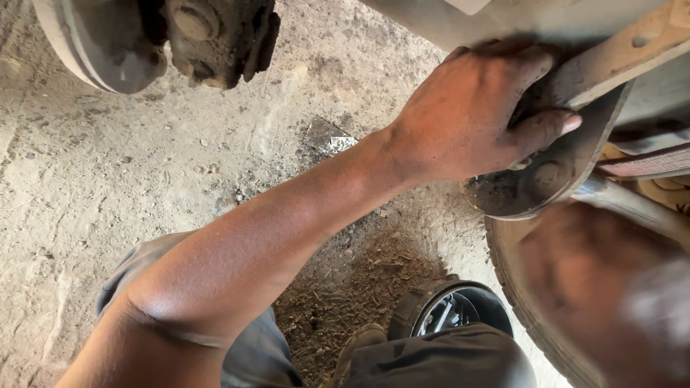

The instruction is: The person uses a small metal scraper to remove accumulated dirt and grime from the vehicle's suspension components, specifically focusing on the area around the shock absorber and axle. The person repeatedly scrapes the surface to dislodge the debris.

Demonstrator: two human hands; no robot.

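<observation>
My left hand [471, 115] reaches up and to the right and grips a dirty, greasy metal arm [611, 61] on the underside of a vehicle. The fingers wrap over the arm's top and the thumb presses on its side. Just under the hand the arm ends in a rounded, grease-caked plate [535, 190]. My right hand [582, 276] is a close blur at the lower right, beside a shiny metal bar [632, 205] that runs towards it. Whether it holds the bar is not visible.
A grimy brake hub with a pale drum [108, 43] hangs at the top left. A worn tyre [525, 302] curves along the lower right. A round black container [460, 309] stands by my knees on the sandy, dirt-strewn ground [108, 179].
</observation>
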